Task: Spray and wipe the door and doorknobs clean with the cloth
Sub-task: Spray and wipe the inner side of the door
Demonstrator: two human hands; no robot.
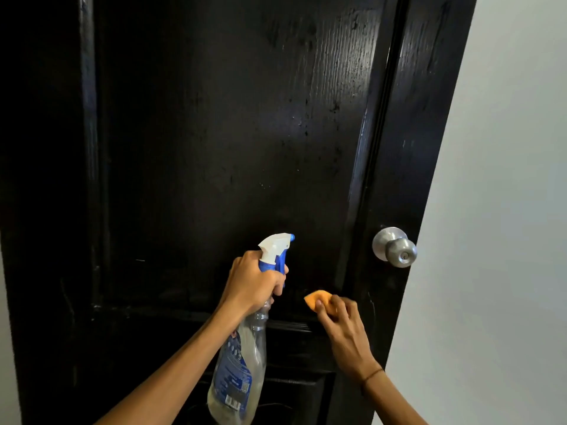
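A plain pale wall (506, 179) is seen filling the right side of the view, lit evenly and unmarked, while a narrow strip of the same pale wall (6, 348) is seen at the lower left edge.

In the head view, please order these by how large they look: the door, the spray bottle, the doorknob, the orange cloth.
1. door
2. spray bottle
3. doorknob
4. orange cloth, though the right hand hides part of it.
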